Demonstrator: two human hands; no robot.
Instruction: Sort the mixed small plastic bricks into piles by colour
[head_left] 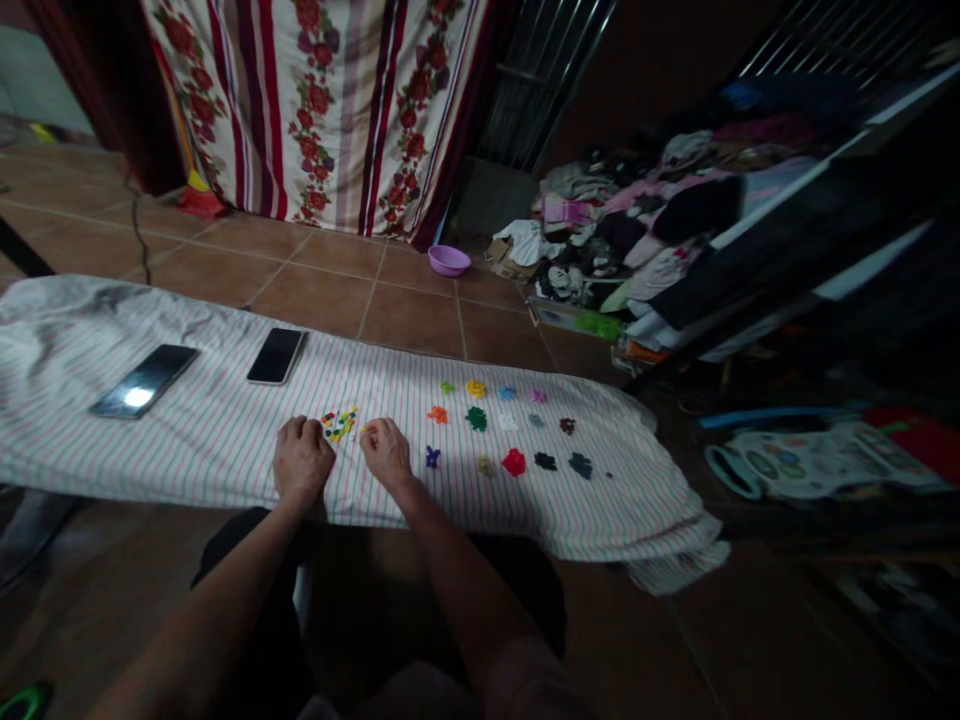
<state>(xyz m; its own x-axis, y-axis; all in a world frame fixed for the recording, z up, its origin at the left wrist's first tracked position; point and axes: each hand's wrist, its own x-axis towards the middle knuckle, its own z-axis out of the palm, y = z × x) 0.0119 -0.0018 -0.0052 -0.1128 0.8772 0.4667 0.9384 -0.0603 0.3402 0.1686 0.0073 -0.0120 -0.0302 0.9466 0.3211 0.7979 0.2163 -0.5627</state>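
A small heap of mixed coloured pieces point(340, 424), mostly yellow, red and green, lies on a striped cloth point(225, 440). To its left my left hand point(304, 460) rests on the cloth with curled fingers; whatever may be under them is hidden. My right hand point(386, 457), right of the heap, pinches a tiny yellow piece point(365, 430) between thumb and finger. Separate single-colour piles spread out further right, among them an orange pile point(437, 414), a dark green pile point(475, 418), a yellow pile point(475, 388), a red pile point(514, 461) and a purple pile point(433, 457).
Two phones, a larger phone point(145, 381) and a smaller phone point(276, 356), lie on the cloth at the left. Beyond the table, a purple basin point(448, 261) sits on the tiled floor before a flowered curtain point(315, 110). Heaped clothes point(630, 210) fill the back right.
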